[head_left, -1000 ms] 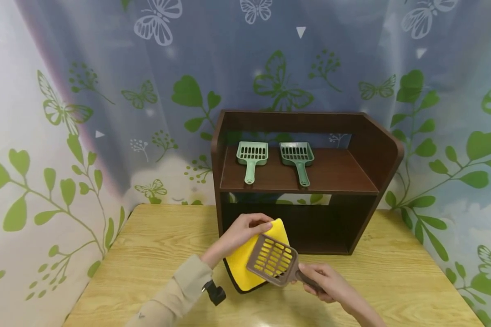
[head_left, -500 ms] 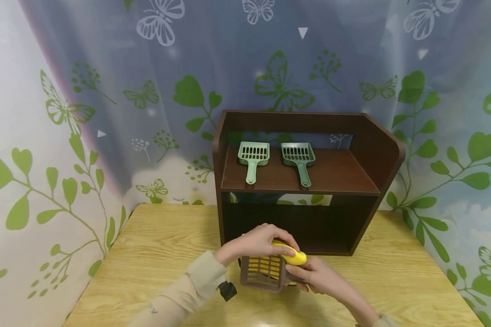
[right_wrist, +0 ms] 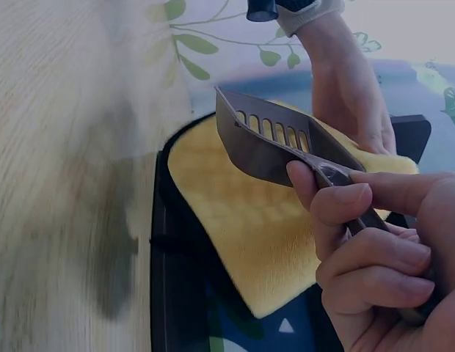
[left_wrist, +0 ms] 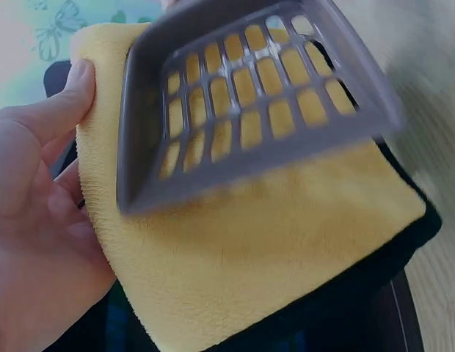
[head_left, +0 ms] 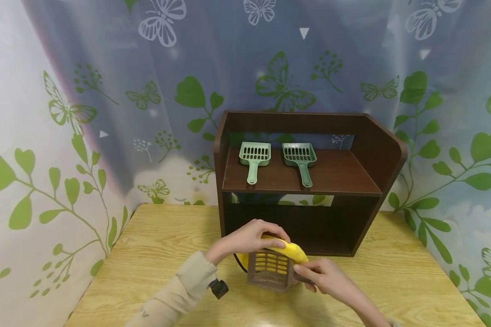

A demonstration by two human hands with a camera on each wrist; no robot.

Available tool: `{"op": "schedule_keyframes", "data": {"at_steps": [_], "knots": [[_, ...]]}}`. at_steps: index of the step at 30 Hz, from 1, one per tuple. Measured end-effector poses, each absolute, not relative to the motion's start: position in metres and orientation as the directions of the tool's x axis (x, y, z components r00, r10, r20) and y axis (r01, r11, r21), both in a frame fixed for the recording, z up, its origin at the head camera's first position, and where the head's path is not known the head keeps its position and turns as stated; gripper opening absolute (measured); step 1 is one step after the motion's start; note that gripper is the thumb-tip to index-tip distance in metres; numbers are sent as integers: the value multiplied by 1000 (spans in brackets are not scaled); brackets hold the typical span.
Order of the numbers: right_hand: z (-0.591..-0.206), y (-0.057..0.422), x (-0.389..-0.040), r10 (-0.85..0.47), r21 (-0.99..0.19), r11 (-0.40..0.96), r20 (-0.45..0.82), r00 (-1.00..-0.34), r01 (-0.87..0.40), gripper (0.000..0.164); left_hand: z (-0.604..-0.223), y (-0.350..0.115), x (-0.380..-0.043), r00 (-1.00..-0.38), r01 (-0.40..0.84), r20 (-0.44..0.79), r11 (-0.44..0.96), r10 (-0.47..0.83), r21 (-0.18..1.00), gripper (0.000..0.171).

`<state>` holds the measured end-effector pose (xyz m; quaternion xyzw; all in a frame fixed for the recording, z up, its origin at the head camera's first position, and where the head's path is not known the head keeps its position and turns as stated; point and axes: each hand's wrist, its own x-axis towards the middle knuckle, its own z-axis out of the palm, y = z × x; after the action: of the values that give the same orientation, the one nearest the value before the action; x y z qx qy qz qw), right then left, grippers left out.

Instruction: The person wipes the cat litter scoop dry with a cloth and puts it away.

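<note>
My right hand (head_left: 325, 278) grips the handle of a brown slotted litter scoop (head_left: 270, 284), its fingers wrapped round it in the right wrist view. My left hand (head_left: 249, 238) pinches a yellow cloth (left_wrist: 286, 242) with a black edge along its top. The cloth hangs behind the scoop, and yellow shows through the slots. In the left wrist view the thumb lies on the cloth's front, while the other fingers are mostly hidden behind it. Both hands are above the table in front of a dark brown shelf (head_left: 303, 119).
On the upper board of the shelf lie a light green scoop (head_left: 252, 165) and a darker green scoop (head_left: 303, 170), side by side. The wooden table (head_left: 167, 236) extends around the shelf. A curtain (head_left: 188, 50) with leaves and butterflies hangs behind.
The left hand has moved right and down, then slightly back left, with the cloth folding over at the scoop's far edge. The scoop has turned more level and stays in the right hand.
</note>
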<state>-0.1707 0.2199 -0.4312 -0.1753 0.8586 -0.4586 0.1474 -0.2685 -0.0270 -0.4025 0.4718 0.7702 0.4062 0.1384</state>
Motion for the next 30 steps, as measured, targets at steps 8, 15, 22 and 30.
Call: {"op": "schedule_keyframes", "data": {"at_steps": [8, 15, 22, 30], "knots": [[-430, 237, -168, -372, -810, 565, -79, -925, -158, 49, -405, -47, -271, -620, 610, 193, 312, 761, 728, 22], [-434, 248, -165, -359, -819, 555, -79, -930, -145, 47, -413, -59, -272, -684, 566, 205, 333, 700, 754, 23], [-441, 255, -161, -379, -886, 446, -61, -923, -124, 45, -422, -65, -275, -742, 529, 232, 338, 629, 779, 22], [-448, 253, -160, -256, -954, 271, -198, -946, 126, 56, -427, -58, -272, -831, 462, 269, 335, 486, 821, 19]]}}
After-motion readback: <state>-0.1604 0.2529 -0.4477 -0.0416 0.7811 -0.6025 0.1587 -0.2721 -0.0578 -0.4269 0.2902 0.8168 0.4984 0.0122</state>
